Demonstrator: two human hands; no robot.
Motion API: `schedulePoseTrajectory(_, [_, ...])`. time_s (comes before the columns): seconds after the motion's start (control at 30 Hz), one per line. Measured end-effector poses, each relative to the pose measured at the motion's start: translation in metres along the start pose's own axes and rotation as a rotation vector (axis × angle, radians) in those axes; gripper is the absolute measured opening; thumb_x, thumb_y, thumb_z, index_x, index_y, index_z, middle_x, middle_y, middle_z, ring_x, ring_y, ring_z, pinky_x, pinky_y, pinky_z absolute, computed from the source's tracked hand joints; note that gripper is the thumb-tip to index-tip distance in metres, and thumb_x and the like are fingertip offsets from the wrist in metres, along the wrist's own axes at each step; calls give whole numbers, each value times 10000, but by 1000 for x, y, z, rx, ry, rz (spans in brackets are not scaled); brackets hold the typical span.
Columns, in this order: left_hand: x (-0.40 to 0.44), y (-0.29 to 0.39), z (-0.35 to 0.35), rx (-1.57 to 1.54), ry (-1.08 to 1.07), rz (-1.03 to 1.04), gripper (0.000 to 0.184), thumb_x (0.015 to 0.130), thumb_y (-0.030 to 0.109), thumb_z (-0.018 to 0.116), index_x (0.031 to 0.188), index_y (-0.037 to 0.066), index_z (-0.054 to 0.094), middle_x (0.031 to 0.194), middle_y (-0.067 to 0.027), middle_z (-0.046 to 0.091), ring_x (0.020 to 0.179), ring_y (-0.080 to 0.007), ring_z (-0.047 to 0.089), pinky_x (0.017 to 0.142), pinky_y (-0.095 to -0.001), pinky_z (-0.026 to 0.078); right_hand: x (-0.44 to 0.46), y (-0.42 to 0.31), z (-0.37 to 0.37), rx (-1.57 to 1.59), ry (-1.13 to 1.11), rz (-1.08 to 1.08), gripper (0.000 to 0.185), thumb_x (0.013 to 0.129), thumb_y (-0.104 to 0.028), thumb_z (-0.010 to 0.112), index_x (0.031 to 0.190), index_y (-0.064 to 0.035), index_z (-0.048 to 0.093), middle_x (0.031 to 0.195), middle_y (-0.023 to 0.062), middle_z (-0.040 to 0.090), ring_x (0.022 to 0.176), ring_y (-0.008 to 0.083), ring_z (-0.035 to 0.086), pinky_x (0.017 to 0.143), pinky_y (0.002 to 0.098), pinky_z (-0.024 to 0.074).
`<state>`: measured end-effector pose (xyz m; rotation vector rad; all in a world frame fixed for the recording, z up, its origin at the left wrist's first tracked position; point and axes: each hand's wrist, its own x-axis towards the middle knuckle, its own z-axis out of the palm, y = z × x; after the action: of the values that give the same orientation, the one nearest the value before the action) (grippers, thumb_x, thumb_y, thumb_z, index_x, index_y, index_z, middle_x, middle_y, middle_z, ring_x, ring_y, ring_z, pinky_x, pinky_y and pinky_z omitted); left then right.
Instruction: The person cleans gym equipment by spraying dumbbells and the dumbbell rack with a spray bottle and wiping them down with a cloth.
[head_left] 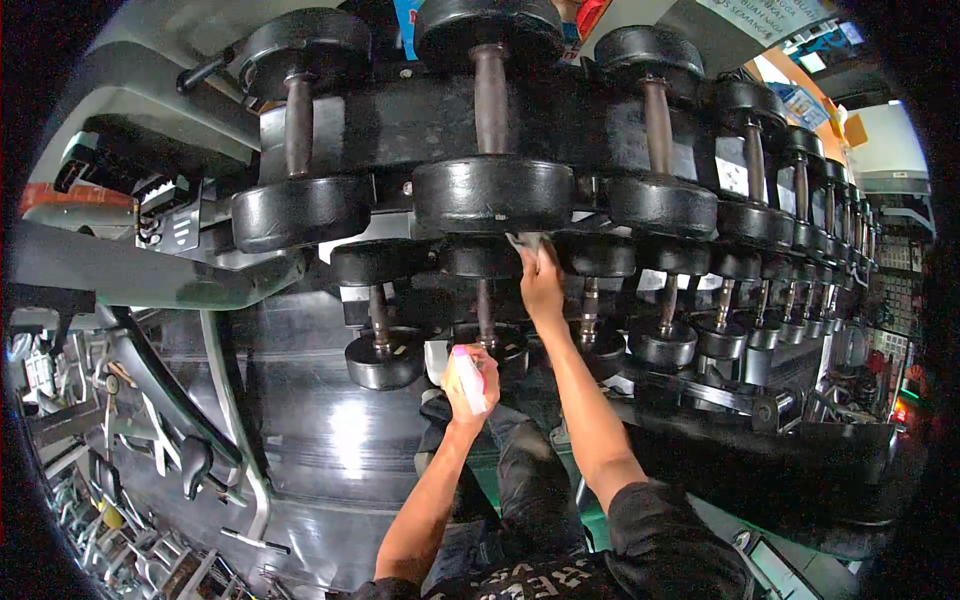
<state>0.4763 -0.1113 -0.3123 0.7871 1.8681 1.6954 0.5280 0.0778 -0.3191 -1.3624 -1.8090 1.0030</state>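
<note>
My left hand (470, 385) is wrapped round a white bottle (468, 372) with a pink top, in front of the lower row of dumbbells. Farther up and to the right, my right hand (541, 285) holds a light grey cloth (530, 241) just under the front head of a large black dumbbell (493, 195) on the upper tier. Beside that hand, on the lower tier, is a smaller dumbbell (486, 310). Whether the cloth touches the large dumbbell's underside cannot be made out.
Two tiers of black dumbbells run off to the right, among them an upper one (660, 205). A larger dumbbell (300, 212) sits at the upper left. Gym machines with a metal frame (235, 400) stand at the left. A black bench (740, 470) lies at the lower right.
</note>
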Motion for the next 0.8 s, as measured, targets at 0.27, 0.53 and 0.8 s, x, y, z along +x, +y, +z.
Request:
schedulePoseTrajectory(0.27, [2,45,-12,183,-96,216,28,812,8,574,838,6,564,750,-108,610,598,-191,597,564,-300,493,-31,-40,50,-547,-252,-648,310,750,-118,612,1043,-195,679,1223,17,573,1289,244,409,1018,439,365])
schedulePoseTrajectory(0.53, [-41,67,-30,111,-134,70,85,773,-19,604,848,-15,564,763,-123,582,656,-252,586,625,-328,489,-12,-42,125,-1230,-698,-879,324,813,-216,564,1109,-116,651,1305,69,515,1309,277,373,1118,506,210])
schedulePoseTrajectory(0.8, [-32,74,-35,244,-79,239,101,751,-23,628,818,2,556,928,-140,566,731,-230,569,668,-305,468,-15,-25,17,-577,-466,-790,393,770,-97,616,1156,-171,603,1281,69,502,1252,259,422,1005,375,417])
